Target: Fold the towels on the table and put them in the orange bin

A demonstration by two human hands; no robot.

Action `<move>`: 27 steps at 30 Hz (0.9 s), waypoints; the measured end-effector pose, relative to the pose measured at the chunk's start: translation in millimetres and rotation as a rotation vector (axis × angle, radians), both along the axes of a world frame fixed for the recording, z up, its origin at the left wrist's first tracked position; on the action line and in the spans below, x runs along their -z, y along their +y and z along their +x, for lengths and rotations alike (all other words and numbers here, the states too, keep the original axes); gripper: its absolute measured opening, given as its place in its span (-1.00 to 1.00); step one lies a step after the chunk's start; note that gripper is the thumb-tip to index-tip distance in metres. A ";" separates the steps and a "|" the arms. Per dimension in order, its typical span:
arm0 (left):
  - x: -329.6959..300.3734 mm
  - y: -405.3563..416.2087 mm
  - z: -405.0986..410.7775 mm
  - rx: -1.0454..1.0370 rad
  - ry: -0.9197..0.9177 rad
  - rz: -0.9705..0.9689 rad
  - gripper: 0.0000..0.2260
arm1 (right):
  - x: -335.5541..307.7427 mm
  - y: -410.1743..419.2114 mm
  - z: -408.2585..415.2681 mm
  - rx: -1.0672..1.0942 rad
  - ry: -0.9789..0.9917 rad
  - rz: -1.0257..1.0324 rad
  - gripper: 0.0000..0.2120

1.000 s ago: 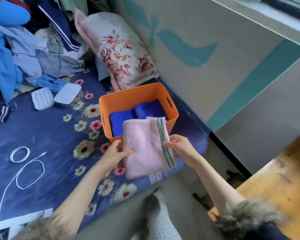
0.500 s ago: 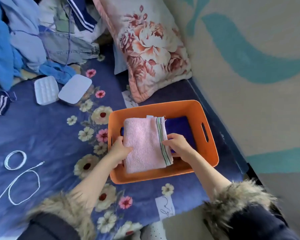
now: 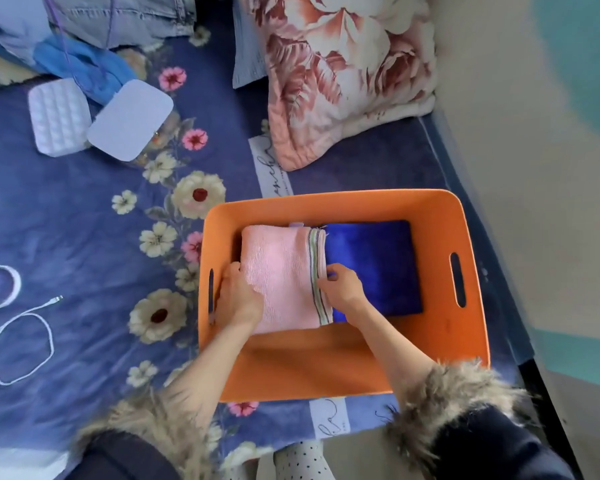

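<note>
The orange bin [image 3: 437,355] stands on a blue flowered bedspread. Inside it, a folded pink towel [image 3: 281,275] with a striped edge lies on the left half, next to a folded dark blue towel [image 3: 374,265] on the right. My left hand [image 3: 238,299] grips the pink towel's left edge, fingers tucked under it. My right hand [image 3: 340,289] pinches its striped right edge. Both hands are down inside the bin. What lies under the pink towel is hidden.
A floral pillow [image 3: 343,74] leans behind the bin against the wall. Two white cases [image 3: 94,119] and a heap of clothes [image 3: 84,36] lie at the back left. A white cable [image 3: 18,341] coils on the bedspread at the left.
My hands have carried the pink towel from in front of the bin over its rim and down onto the left side inside. The camera has leaned in over the bin.
</note>
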State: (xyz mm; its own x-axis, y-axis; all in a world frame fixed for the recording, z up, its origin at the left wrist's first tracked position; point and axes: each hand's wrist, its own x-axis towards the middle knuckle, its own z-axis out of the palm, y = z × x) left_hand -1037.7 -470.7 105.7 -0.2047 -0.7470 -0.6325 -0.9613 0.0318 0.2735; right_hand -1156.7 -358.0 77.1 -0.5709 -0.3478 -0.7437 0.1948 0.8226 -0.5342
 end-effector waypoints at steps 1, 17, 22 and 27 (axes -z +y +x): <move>1.6 -0.9 -1.4 -0.019 -0.001 -0.013 -0.55 | 2.3 -1.3 -1.6 -0.023 0.026 0.000 -0.84; 60.5 -2.3 -9.5 1.038 -0.153 -0.169 0.08 | 42.1 28.2 -5.5 -1.084 0.756 0.173 -0.26; 79.4 -8.1 -10.5 1.004 -0.127 -0.140 0.09 | 64.7 26.4 -3.2 -1.060 0.711 0.190 -0.26; 78.4 -3.7 -8.6 1.015 -0.169 -0.143 0.08 | 31.5 18.9 -12.5 -0.729 0.358 -0.061 -0.41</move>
